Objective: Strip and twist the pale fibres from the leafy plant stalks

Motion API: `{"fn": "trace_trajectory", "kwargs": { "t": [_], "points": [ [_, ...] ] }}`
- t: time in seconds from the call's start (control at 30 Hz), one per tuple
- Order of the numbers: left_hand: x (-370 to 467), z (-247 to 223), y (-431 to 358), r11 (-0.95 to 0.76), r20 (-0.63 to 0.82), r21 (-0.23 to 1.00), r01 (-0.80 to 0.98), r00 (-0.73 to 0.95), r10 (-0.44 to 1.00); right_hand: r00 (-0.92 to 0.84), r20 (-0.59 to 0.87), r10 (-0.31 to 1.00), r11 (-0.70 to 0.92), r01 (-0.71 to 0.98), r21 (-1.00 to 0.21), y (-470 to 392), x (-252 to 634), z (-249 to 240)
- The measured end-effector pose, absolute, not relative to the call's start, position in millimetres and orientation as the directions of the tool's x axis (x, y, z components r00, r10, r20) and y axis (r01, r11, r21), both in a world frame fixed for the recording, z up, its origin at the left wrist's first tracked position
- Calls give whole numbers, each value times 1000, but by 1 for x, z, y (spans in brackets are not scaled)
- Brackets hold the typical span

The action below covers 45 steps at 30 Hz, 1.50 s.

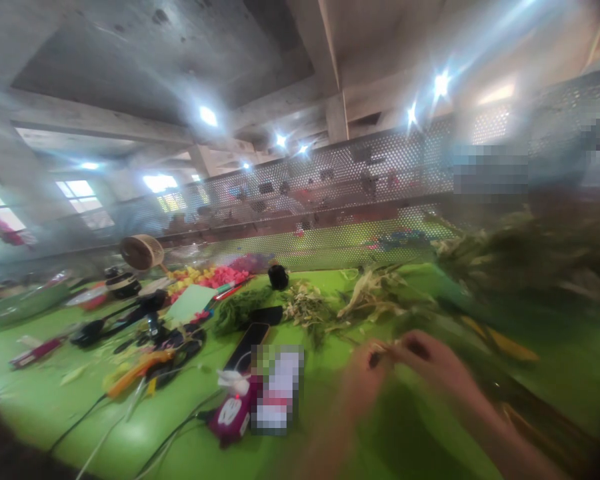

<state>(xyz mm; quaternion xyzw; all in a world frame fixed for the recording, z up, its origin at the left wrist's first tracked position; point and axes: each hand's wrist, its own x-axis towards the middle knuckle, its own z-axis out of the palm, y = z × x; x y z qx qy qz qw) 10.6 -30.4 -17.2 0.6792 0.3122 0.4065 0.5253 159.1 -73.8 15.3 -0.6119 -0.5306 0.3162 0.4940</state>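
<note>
Both hands are blurred and close together over the green table, with fingertips meeting. My left hand (367, 370) is closed, its fingers curled around something too small and smeared to make out. My right hand (433, 357) pinches at the same spot, and what lies between its fingers cannot be told. Just beyond them is a loose pile of pale green leafy stems (375, 293). A smaller cluster of cream and green sprigs (303, 303) lies to its left. Beside my left forearm are a screen blurred into blocks (280, 390) and a purple power strip (233, 413) with a white plug.
A dark phone (247, 343) lies left of the hands. Farther left are an orange glue gun (140, 373), trailing cords, and pink and yellow pieces (215, 277). A perforated metal panel (330, 200) stands along the back. A large leafy bundle (525, 260) fills the right side.
</note>
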Motion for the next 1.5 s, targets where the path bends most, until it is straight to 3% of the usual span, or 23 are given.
{"fn": "trace_trajectory", "kwargs": {
  "t": [0.3,0.53,0.67,0.77,0.87,1.0,1.17,1.5],
  "points": [
    [7,-20,-28,-31,57,998,-60,498,865,196,109,974,60,240,-969,-75,160,17],
    [7,-20,-28,-28,57,998,-63,510,858,135,178,975,147,217,-965,-72,161,7],
    [9,-23,-28,78,-9,990,-115,507,862,136,203,970,169,230,-958,-70,162,2],
    [10,-25,-27,175,-60,963,-204,472,880,214,232,949,164,294,-942,-70,164,1],
    [12,-27,-25,200,-63,937,-285,427,902,270,348,898,214,422,-881,-70,165,-4],
    [14,-28,-22,197,-62,929,-312,396,916,119,516,848,348,610,-712,-73,160,-12],
    [15,-28,-23,189,-45,922,-338,392,919,25,552,833,391,680,-620,-77,151,-13],
    [13,-16,-31,244,-42,889,-387,461,886,197,367,909,198,571,-797,-67,164,-18]
  ]
}}
